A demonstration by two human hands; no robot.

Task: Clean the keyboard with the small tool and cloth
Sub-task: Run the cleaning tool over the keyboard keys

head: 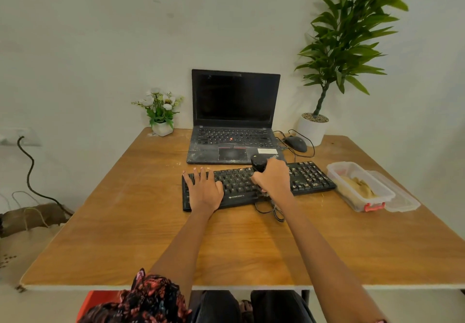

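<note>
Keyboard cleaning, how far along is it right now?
Underway. The left hand lies flat on the keyboard, steadying it, while the right hand grips the small black tool over the middle keys. Specks still show on the right-side keys. No cloth wipe is happening yet; something tan sits in the container.

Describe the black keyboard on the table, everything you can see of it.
The keyboard is black, wide and flat, seemingly plastic, with pale specks on many keys and white lettering on its front edge. It lies on the wooden table, slightly skewed, just in front of the laptop. The left hand rests flat on its left end; the right hand holds a small black tool over its middle. A dark cable loops at its front edge.
</note>
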